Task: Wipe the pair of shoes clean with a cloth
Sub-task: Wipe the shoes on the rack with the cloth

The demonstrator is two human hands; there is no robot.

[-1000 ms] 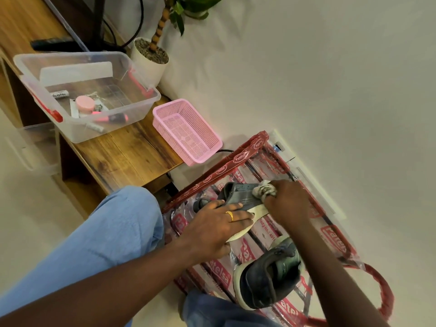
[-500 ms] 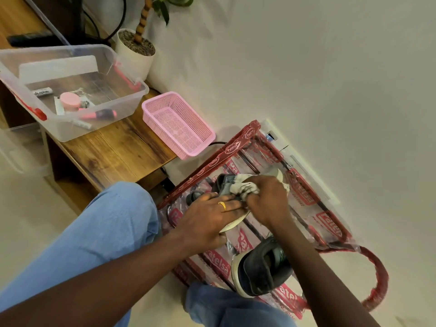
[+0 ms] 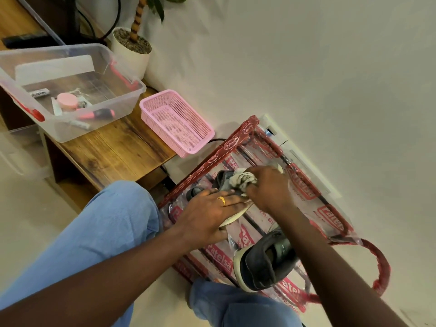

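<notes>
far left of the patelsa bag (image 3: 304,187), a clear storage box (image 3: 132,100) sits on a wooden bench (image 3: 113,152). it holds a pink round lid (image 3: 67,101), a screwdriver (image 3: 99,113) and a white tube (image 3: 40,93). a white plant pot (image 3: 131,57) stands up and left of the bag, behind the box. a pink mesh basket (image 3: 162,140) rests on the bench end nearest the bag, just beside the bag's red top edge. a knee in blue jeans (image 3: 113,220) is just left of the bag.

the left hand (image 3: 210,213), with a gold ring (image 3: 221,200), is over the bag's left half. its fingers are straight and pressed close together, flat across the side of the grey shoe (image 3: 224,180), steadying it. the thumb lies low by the pale sole, and i cannot tell whether it wraps the sole. the grey shoe is on its side on the bag's upper middle.

the cloth (image 3: 243,179), pale and bunched, is pressed on top of that shoe. the right hand (image 3: 269,187), just right of it above the bag's middle, has its fingers curled tight round the wad.

the second shoe (image 3: 262,265), dark with a white sole rim, sits on the bag's lower part with its opening facing up, under the right forearm and apart from both hands. a red carry handle (image 3: 382,267) loops out from the bag's right end.
</notes>
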